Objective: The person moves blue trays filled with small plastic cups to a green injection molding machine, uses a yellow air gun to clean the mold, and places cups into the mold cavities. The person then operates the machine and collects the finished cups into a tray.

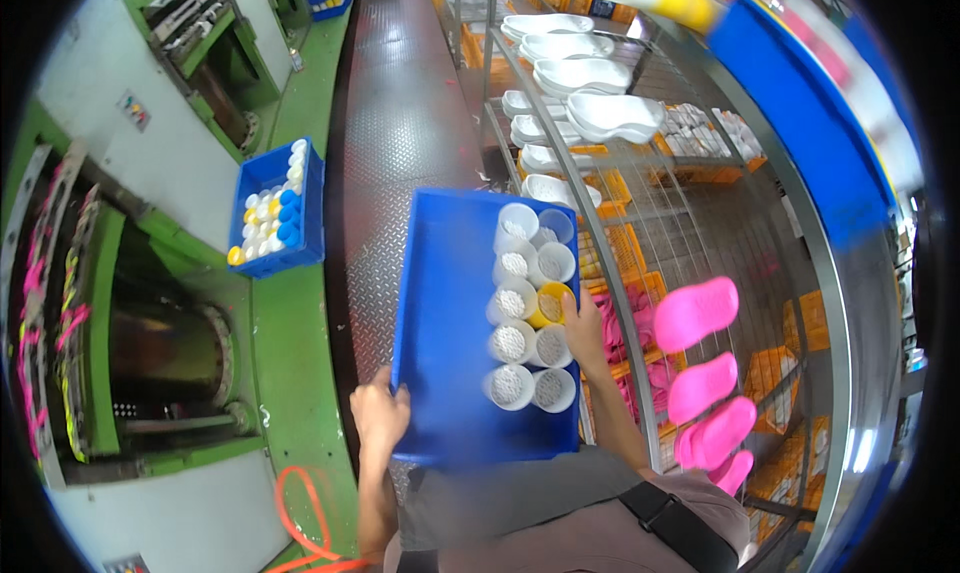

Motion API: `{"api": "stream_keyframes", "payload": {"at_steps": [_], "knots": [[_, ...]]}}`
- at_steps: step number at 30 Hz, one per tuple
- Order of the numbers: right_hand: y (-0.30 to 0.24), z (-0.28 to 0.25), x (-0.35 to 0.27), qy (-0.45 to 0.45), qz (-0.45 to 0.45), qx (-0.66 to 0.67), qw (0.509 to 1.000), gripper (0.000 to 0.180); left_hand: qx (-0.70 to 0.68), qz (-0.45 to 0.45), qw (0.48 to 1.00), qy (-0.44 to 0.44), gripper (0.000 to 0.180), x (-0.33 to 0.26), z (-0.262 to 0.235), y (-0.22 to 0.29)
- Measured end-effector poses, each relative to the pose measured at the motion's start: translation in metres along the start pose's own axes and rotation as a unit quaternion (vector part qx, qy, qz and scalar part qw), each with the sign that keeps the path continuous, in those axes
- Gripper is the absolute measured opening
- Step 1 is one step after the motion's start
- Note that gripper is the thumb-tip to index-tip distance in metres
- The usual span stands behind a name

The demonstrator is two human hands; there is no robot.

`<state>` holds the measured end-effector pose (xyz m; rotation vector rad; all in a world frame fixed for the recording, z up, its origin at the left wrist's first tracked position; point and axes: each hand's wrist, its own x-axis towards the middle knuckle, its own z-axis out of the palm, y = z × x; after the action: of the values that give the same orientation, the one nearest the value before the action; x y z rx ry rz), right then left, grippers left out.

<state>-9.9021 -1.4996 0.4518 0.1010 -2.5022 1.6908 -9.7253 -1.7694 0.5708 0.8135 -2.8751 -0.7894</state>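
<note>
A blue plastic tray (450,313) is held level in front of my waist, its near edge close to my body. My left hand (381,413) grips its left rim, with the fingers partly hidden beneath. On the opposite side my right hand (584,331) is closed on the right rim, its thumb over the edge against a yellow cup (549,305). Two columns of cups stand along the tray's right half, mostly white ones such as this white cup (510,386). White pellets fill the white cups; the yellow cup's contents look tan.
Green machines (200,393) line the left, with a blue crate (280,258) of white, yellow and blue cups on their ledge. To the right stands a metal rack (640,373) with white shoe soles (615,116) and pink ones (697,313). An orange hose (300,513) loops at lower left.
</note>
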Motion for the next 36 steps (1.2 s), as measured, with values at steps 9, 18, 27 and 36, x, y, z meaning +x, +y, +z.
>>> {"api": "stream_keyframes", "payload": {"at_steps": [9,18,27,36], "knots": [[-0.084,0.163,0.348,-0.089,0.017,-0.024,0.996,0.033,-0.007,-0.016,0.996,0.084,0.027,0.325,-0.050,0.057],[-0.072,0.355,0.671,-0.087,-0.016,-0.040,0.995,0.034,-0.048,-0.004,0.994,0.101,0.028,0.696,-0.033,0.074],[-0.045,0.422,0.978,0.012,0.036,-0.102,0.994,0.031,-0.028,0.053,0.998,0.026,0.024,1.057,0.002,0.173],[-0.073,0.531,1.343,0.001,0.015,-0.105,0.994,0.029,-0.007,0.018,1.000,0.021,0.025,1.409,-0.003,0.284]]}}
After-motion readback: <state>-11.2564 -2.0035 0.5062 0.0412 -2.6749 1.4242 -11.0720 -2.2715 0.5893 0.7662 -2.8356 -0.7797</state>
